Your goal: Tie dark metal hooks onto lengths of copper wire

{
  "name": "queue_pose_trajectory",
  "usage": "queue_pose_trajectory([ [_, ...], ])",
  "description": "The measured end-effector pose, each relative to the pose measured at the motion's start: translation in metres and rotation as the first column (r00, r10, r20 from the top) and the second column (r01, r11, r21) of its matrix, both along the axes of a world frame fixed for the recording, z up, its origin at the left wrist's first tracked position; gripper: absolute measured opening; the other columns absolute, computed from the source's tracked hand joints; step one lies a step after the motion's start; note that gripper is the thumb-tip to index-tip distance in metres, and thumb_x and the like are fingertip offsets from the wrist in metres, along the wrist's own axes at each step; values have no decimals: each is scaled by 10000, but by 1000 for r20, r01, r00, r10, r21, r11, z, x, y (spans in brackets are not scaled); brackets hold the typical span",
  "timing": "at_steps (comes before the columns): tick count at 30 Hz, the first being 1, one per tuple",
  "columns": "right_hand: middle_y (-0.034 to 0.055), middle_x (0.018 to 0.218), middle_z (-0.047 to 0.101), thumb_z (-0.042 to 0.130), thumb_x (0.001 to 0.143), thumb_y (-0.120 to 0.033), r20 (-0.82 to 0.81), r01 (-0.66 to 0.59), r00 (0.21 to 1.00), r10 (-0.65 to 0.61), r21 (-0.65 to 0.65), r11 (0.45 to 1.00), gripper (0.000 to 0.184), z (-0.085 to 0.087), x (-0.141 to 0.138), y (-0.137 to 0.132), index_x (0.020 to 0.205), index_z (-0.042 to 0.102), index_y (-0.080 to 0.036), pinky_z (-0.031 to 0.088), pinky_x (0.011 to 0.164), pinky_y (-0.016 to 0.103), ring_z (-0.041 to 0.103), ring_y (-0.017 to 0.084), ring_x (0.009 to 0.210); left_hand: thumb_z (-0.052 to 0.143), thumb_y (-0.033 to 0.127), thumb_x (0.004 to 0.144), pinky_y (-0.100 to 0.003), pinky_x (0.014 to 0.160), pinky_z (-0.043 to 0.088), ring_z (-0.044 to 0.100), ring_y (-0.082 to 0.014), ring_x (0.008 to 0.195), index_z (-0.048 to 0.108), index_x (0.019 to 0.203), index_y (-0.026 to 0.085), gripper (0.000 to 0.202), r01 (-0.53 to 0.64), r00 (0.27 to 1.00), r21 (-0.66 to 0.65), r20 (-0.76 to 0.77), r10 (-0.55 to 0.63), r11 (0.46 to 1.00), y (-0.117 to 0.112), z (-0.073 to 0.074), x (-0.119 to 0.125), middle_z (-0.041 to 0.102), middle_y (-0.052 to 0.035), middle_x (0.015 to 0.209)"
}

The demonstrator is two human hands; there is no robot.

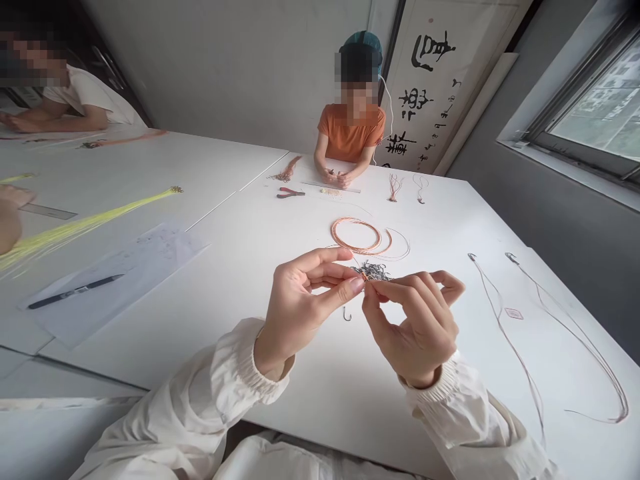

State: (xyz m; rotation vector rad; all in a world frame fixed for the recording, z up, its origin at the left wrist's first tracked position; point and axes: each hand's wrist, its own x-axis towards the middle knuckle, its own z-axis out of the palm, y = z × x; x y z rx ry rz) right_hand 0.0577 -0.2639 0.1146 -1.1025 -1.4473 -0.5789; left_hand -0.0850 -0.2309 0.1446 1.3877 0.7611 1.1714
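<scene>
My left hand (300,303) pinches thin orange fishing line (355,259) between thumb and fingers, above the white table. Fingertips of my right hand (417,323) close on the same line, almost touching the left ones. Whether a hook sits between the fingertips is too small and covered to tell. Behind them lies a heap of dark fish hooks (376,269), partly hidden by my hands. One single hook (347,314) shows just below my left fingertips. Beyond the heap rests a coil of orange line (334,233).
Hooks tied to long lines (500,308) lie at the right. Left are paper (150,267), a pen (75,291) and a yellow line bundle (100,217). Across the table sits a person in orange (350,137), near pliers (291,193); another person (95,100) sits far left.
</scene>
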Motion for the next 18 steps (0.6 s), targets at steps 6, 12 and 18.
queue_pose_trajectory([
  [6, -79, 548, 585, 721, 764, -66, 108, 38, 993, -40, 19, 999, 182, 0, 1, -2, 777, 611, -210, 326, 752, 376, 520, 94, 498, 813, 216, 762, -203, 757, 600, 736, -150, 801, 708, 1030, 183, 290, 8, 1000, -34, 21, -8, 999, 1, -1, 0, 770, -26, 841],
  [12, -81, 518, 557, 716, 755, -49, 182, 39, 982, -40, 8, 999, 198, 4, 3, -4, 798, 612, -212, 323, 727, 375, 489, 91, 482, 819, 217, 754, -187, 732, 599, 727, -137, 777, 709, 1031, 183, 301, 6, 998, -75, 55, -2, 997, 1, -2, 1, 769, -23, 830],
  [18, -67, 572, 613, 717, 752, -37, 186, -1, 982, 8, -42, 999, 213, 0, 1, -5, 830, 620, -210, 327, 767, 404, 534, 111, 523, 816, 202, 753, -212, 729, 593, 713, -140, 758, 710, 1037, 178, 304, -44, 999, -16, 2, 44, 999, 5, -4, 0, 754, -24, 798],
])
